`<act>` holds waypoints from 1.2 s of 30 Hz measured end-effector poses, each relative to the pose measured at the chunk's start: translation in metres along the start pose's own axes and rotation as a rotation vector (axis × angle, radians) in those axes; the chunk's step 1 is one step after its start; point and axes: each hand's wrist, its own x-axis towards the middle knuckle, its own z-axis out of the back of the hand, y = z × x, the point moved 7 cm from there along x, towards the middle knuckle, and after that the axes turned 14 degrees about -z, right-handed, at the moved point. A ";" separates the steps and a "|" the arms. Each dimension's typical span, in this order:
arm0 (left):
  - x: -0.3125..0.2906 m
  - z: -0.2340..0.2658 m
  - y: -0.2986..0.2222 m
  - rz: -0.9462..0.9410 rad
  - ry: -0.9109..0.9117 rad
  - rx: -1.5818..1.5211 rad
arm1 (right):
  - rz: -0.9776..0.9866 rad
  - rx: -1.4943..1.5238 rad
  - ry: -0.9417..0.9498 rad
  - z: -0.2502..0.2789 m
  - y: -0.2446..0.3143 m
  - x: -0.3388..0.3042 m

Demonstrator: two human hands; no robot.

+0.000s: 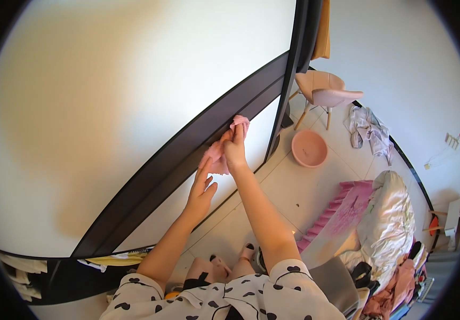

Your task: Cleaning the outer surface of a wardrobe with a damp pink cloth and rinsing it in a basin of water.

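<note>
1. Nearest the camera, a white garment with dark heart shapes [251,298] is seen at the lower edge, and both bare forearms rise from it toward the wardrobe front.
2. The left hand [202,191] is held flat and open against the white door panel [91,117], just below the dark horizontal band [187,160]; nothing is gripped by it, and its fingertips come close to the lower edge of the pink cloth [220,152].
3. The right hand [235,150] is closed around the pink cloth, which is bunched in its fingers and pressed against the dark horizontal band; part of the cloth sticks out above the hand and part hangs below it toward the left hand.
4. The cloth is thus found on the dark band, a little to the left of the dark vertical frame [288,80] that divides the door panels.
5. Below the arms, feet in pink slippers [246,252] are seen on the pale tiled floor [294,186].
6. To the right, a bed with a pink pleated skirt [342,213] and a pile of crumpled bedding and clothes [390,229] is seen.
7. Farther off, a round pink basin [309,149] stands on the floor.
8. Behind it, a pale pink chair with wooden legs [323,93] is placed near the white wall, with a heap of light clothing [368,130] to its right.
</note>
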 end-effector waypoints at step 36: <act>0.264 -0.519 0.273 0.499 0.519 -0.432 | -0.417 0.922 -0.495 0.559 0.032 0.099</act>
